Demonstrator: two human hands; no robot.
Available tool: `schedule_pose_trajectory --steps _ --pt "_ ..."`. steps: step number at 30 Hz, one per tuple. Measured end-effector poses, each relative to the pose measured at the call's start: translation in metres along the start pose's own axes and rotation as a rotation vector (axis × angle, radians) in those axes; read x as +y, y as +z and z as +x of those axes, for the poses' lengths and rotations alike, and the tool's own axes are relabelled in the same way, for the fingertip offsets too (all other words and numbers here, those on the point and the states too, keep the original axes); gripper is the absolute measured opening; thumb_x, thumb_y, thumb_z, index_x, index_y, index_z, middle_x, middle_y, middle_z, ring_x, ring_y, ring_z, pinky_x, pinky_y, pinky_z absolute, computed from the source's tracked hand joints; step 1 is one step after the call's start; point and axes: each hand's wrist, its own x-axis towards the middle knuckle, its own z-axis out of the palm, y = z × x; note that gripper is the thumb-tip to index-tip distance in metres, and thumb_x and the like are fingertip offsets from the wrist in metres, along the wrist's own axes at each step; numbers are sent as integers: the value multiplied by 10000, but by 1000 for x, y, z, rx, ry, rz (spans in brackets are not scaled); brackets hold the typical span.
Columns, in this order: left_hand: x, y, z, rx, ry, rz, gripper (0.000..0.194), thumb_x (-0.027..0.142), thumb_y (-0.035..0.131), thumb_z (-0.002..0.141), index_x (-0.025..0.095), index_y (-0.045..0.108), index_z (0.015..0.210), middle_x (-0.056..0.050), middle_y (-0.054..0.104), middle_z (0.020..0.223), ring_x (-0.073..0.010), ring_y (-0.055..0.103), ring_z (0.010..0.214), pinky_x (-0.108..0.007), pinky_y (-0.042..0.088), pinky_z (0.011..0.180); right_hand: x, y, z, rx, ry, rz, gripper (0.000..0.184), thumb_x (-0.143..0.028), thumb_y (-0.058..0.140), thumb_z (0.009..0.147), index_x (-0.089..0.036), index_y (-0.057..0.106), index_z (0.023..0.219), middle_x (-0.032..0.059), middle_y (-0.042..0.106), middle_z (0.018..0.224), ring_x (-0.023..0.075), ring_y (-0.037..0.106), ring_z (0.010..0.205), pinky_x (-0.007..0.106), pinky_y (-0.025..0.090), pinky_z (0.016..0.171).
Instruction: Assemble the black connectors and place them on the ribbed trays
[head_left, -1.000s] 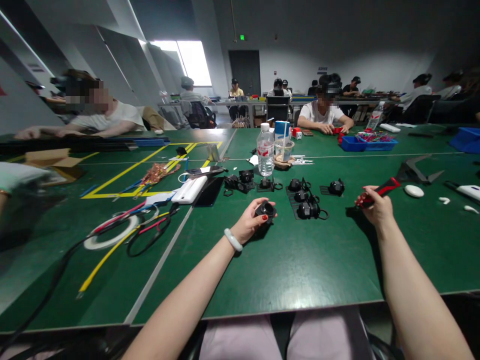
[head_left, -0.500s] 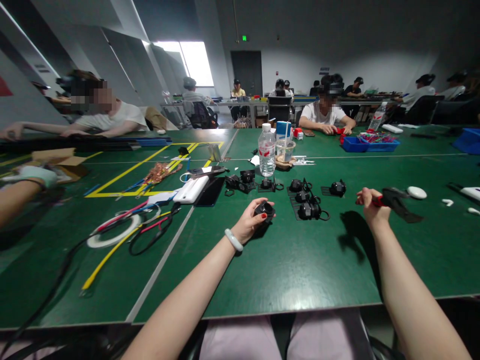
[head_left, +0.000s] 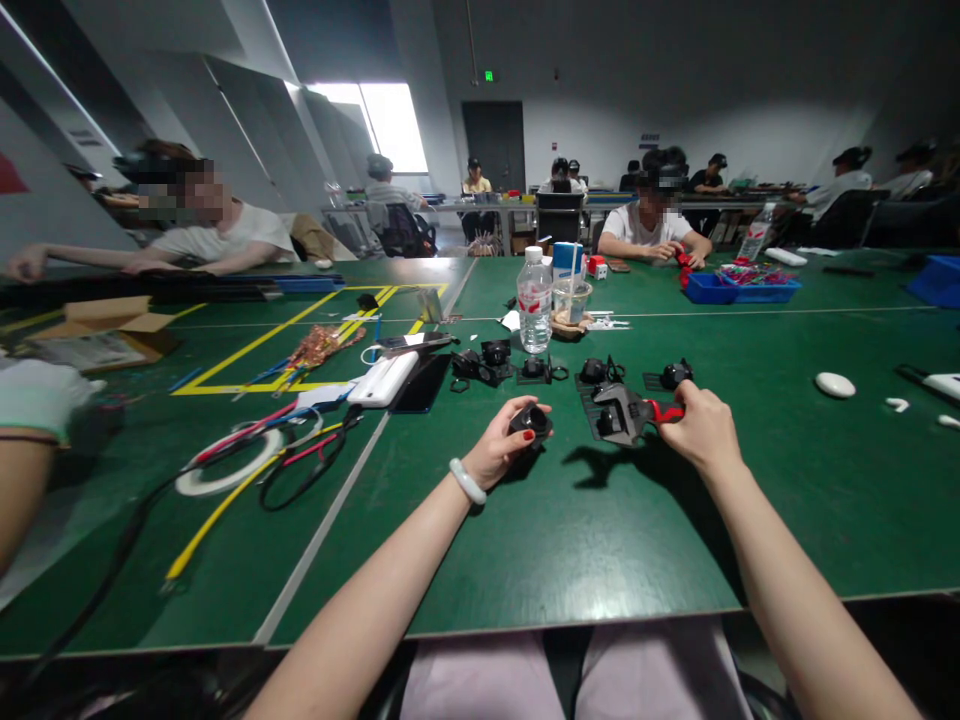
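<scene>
My left hand [head_left: 499,440] is closed around a round black plastic part [head_left: 534,424] with a hollow opening, held just above the green table [head_left: 480,560]. In my right hand [head_left: 701,425] is an adjustable wrench [head_left: 626,412] with a red grip and dark jaws. Its head points left, toward the black part, and the two are apart. Behind the wrench lie several black plastic parts [head_left: 598,370] with flat plates and rings, partly hidden by it. Another black part [head_left: 677,373] sits just beyond my right hand.
A water bottle [head_left: 534,305] and a plastic cup [head_left: 571,298] stand behind the black parts. To the left lie a white power bank [head_left: 384,380], a phone [head_left: 422,384] and cables [head_left: 225,500]. A gloved hand [head_left: 45,395] of another person is at the far left. A white oval case [head_left: 835,385] lies at right.
My right hand has swung left with the wrench, turning its head from pointing right to pointing left, near the black part. My left hand stays put. The gloved hand at left has come nearer.
</scene>
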Motion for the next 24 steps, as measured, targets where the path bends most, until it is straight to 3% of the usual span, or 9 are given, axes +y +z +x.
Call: schedule_pose_trajectory --steps 6,10,18,24 --pt "0 8 -2 -53 -21 7 535 266 626 637 196 378 1105 -113 457 1155 -196 553 882 -343 394 808 -17 -13 -4 51 -101 -101 344 -438 365 759 -148 496 628 51 535 607 132 440 548 242 175 520" --pt "-4 18 -4 -137 -50 72 606 246 664 594 193 368 1121 -115 467 1143 -218 529 922 -329 390 790 -28 -16 -9 30 -139 -127 408 -474 357 761 -151 484 547 44 533 528 119 437 494 245 149 503" --pt "1 30 -10 -170 23 134 655 183 686 559 191 360 1128 -97 452 1151 -216 455 1012 -315 340 844 -46 -23 -13 -271 -9 -144 249 -398 438 675 -188 569 653 30 593 596 132 502 512 223 137 468" --pt "3 31 -12 -146 48 93 666 159 689 543 201 361 1122 -79 455 1120 -204 457 985 -294 343 823 -49 -27 -11 -362 -8 -152 206 -339 443 628 -201 581 691 36 609 644 167 542 576 220 191 472"
